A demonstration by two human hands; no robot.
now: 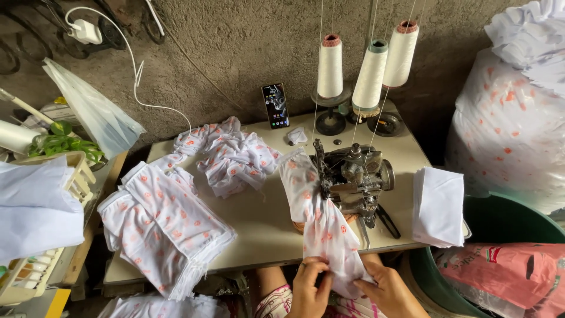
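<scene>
At the worktop's (265,229) front edge, both hands, left (310,288) and right (389,291), are pinching the printed white fabric strip (315,215) hanging off the sewing machine (353,176).

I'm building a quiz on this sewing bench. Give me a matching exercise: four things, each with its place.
Things:
1. phone
2. folded white pieces
3. three thread cones
4. printed fabric strip

Places:
A. behind the sewing machine
B. table's right edge
C. propped against the wall
D. between the left hand and right hand

Pairs: 1-C, 2-B, 3-A, 4-D
</scene>
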